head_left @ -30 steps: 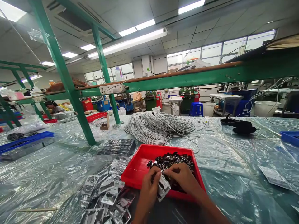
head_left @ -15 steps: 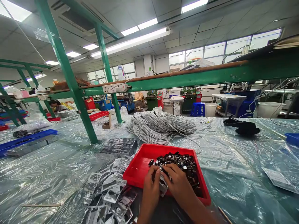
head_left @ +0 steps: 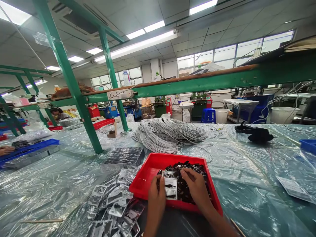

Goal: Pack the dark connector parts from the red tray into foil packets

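Note:
My left hand (head_left: 157, 196) pinches the left edge of a small clear plastic packet (head_left: 171, 188) with white print and dark shapes on it. It is held upright over the red tray (head_left: 140, 188). My right hand (head_left: 196, 187) is at the packet's upper right, thumb and finger closed on a small black piece (head_left: 177, 172), its exact kind unclear. Small black, shiny parts (head_left: 182, 191) are heaped in the tray's right side, partly hidden by my right hand. Left of the tray lies a loose pile of similar flat packets (head_left: 119, 207).
Behind the tray lie a grey cable coil (head_left: 168, 135) and a stack of dark packets (head_left: 124, 155). A green post (head_left: 86, 121) rises at left. Another person's hand (head_left: 6, 150) is by a blue tray (head_left: 53, 142). A black object (head_left: 260, 135) lies at right.
My hands have moved apart, the right one going right and up. The packet, earlier mostly covered by my fingers, now faces me upright. Another person's hand has appeared at far left.

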Available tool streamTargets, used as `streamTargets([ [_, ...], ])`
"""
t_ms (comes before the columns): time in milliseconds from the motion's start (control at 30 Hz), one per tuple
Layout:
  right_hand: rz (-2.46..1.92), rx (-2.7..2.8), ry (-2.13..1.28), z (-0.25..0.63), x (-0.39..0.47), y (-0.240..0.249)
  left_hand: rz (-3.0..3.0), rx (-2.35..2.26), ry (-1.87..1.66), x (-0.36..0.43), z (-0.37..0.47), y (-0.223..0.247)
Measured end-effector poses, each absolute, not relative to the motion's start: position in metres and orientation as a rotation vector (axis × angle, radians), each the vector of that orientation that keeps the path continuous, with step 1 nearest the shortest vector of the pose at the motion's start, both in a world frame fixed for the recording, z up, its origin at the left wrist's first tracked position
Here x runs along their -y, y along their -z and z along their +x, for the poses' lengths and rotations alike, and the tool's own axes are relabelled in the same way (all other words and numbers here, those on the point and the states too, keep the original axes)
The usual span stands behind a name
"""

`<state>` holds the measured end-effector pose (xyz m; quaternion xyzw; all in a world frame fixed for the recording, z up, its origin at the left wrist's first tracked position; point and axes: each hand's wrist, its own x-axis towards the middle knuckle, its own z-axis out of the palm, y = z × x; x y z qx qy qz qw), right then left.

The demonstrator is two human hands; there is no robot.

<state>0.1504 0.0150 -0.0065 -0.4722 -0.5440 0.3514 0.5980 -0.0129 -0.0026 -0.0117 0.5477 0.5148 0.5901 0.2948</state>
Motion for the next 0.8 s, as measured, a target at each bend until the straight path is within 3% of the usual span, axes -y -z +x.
streamTargets([
  [233,-1.255,1.422,-0.503,0.151,-0.014,0.003,1.241,-1.209,-1.569,0.002,-0.021,0.005],
  [467,-0.985,1.409,-1.022,0.133,0.002,-0.01,1.35,-1.079,-1.342,0.006,-0.015,0.006],
  [700,-0.897,1.24,-1.4,0.137,-0.002,-0.004,1.432,-0.942,-1.388,0.017,-0.017,0.0],
  [800,-1.088,1.253,-1.095,0.132,0.0,0.0,1.447,-0.986,-1.414,0.016,-0.013,0.003],
])
